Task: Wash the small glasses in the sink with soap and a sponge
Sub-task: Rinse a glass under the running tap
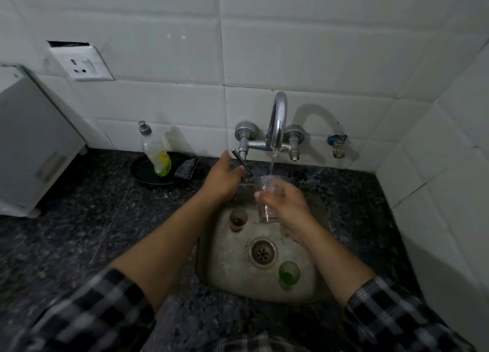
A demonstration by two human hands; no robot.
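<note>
Right hand (287,206) grips a clear glass (266,193) under the tap (277,119) stream; L hand (225,178) pinches the lever (239,157). Sink (225,269) holds 2 more: brown glass (238,219) w/ dregs, green glass (289,275) w/ green liquid. Tray (143,178) holds soap bottle (156,153), nearly empty, & sponge (186,169).
</note>
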